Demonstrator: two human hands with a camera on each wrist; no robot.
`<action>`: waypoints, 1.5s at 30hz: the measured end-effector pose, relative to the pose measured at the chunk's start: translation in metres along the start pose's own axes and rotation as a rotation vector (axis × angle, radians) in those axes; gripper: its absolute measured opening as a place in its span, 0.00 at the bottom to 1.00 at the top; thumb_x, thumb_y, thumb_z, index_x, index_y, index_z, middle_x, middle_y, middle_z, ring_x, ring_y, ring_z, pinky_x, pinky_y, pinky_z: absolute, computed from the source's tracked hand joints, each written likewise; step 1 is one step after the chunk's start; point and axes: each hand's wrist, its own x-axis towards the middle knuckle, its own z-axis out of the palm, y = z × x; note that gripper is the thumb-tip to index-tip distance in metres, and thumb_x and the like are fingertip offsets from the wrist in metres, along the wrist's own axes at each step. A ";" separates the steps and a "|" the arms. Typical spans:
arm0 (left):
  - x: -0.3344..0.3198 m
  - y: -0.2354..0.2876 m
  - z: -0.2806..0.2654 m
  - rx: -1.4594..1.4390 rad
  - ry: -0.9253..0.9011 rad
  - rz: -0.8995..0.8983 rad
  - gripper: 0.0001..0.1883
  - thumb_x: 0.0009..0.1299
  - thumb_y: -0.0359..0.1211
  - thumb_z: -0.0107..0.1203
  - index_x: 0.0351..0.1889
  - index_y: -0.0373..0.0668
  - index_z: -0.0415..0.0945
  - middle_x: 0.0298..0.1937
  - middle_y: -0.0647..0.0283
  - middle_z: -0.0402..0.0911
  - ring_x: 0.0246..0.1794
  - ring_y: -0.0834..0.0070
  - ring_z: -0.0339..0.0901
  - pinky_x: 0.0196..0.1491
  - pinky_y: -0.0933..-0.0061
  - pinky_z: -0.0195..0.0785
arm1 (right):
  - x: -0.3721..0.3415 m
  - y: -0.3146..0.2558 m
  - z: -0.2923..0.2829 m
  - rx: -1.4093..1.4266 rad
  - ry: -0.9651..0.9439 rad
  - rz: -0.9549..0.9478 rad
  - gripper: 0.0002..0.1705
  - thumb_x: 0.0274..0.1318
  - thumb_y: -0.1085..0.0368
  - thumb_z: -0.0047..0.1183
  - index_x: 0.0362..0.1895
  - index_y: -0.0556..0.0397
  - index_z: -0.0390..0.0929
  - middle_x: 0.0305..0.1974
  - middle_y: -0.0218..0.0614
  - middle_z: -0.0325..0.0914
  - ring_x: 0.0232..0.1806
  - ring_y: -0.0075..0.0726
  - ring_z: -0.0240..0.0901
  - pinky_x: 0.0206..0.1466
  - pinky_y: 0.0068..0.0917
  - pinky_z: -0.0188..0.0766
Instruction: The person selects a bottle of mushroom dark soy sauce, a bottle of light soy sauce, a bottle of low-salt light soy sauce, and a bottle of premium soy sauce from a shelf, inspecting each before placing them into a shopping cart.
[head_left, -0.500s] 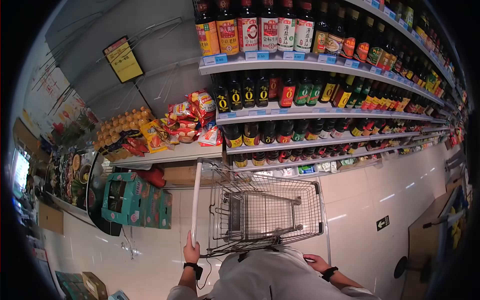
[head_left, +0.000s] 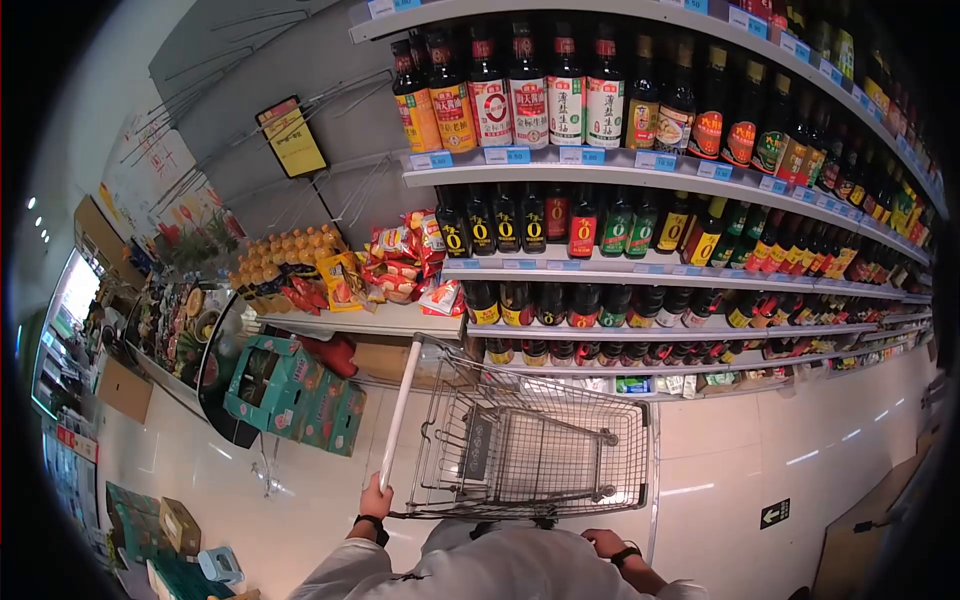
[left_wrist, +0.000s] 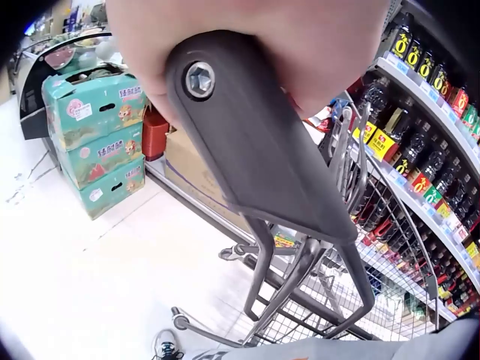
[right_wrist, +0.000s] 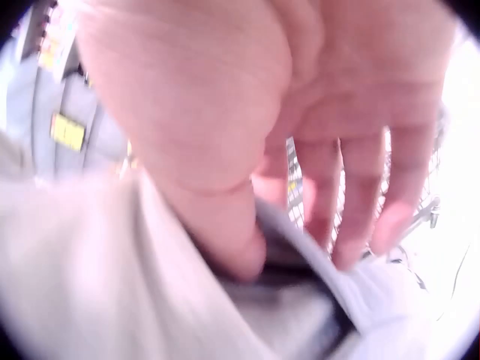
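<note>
At the near end of the white handle bar (head_left: 402, 410) of a wire shopping cart (head_left: 645, 475), my left hand (head_left: 376, 499) grips the bar. The left wrist view shows that hand (left_wrist: 315, 45) over the cart handle's dark grey end piece (left_wrist: 255, 142), which carries a hex bolt. My right hand (head_left: 603, 543) is beside the light grey clothing (head_left: 520, 565) at my waist. In the right wrist view, its thumb dips into a fold or pocket opening of the cloth (right_wrist: 97, 255), while the other fingers (right_wrist: 356, 187) hang loose and spread outside.
Shelves (head_left: 500, 170) of sauce bottles run along the far side. Snack bags (head_left: 400, 262) and orange bottles (head_left: 290, 245) sit on a low ledge. Stacked green cartons (head_left: 285, 385) stand left of the cart, beside a produce display (head_left: 190, 320). An arrow sign (head_left: 775, 514) marks the floor.
My head view has shifted, so shelves and cartons appear lower and farther right. The left hand keeps its grip on the bar. The right hand appears slightly lower and farther left, close to the clothing.
</note>
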 end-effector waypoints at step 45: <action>0.109 0.412 -0.170 -1.075 0.158 0.933 0.11 0.74 0.31 0.44 0.35 0.35 0.75 0.29 0.65 0.78 0.28 0.84 0.72 0.33 0.82 0.65 | 0.137 -0.505 -0.152 0.592 -0.045 -0.549 0.20 0.66 0.54 0.47 0.28 0.58 0.74 0.21 0.33 0.79 0.20 0.22 0.75 0.23 0.20 0.71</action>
